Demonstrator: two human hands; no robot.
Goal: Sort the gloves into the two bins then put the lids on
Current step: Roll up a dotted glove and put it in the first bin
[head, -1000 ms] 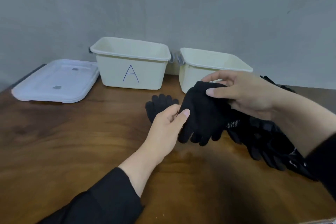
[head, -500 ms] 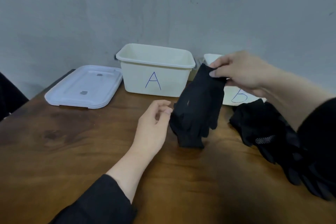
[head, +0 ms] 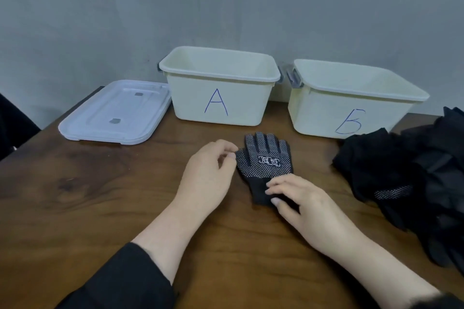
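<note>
A black glove (head: 265, 158) with white grip dots and a white logo lies flat on the wooden table (head: 95, 198), fingers pointing at the bins. My right hand (head: 298, 202) pinches its cuff against the table. Beside the glove's thumb, my left hand (head: 208, 173) rests with its fingers loosely curled and holds nothing. Cream bin A (head: 190, 105) stands behind, with cream bin B (head: 316, 113) to its right; both look empty. A pile of black gloves (head: 414, 173) lies at the right. White lids (head: 115, 113) are stacked left of bin A.
A grey wall runs close behind the bins. The table's left edge passes just beyond the lids, with something dark (head: 12, 123) past it. The glove pile reaches the right border of the view.
The glove that my right hand held up in the air now lies flat on the table, dotted side up. My right hand came down to its cuff; my left hand stays beside it.
</note>
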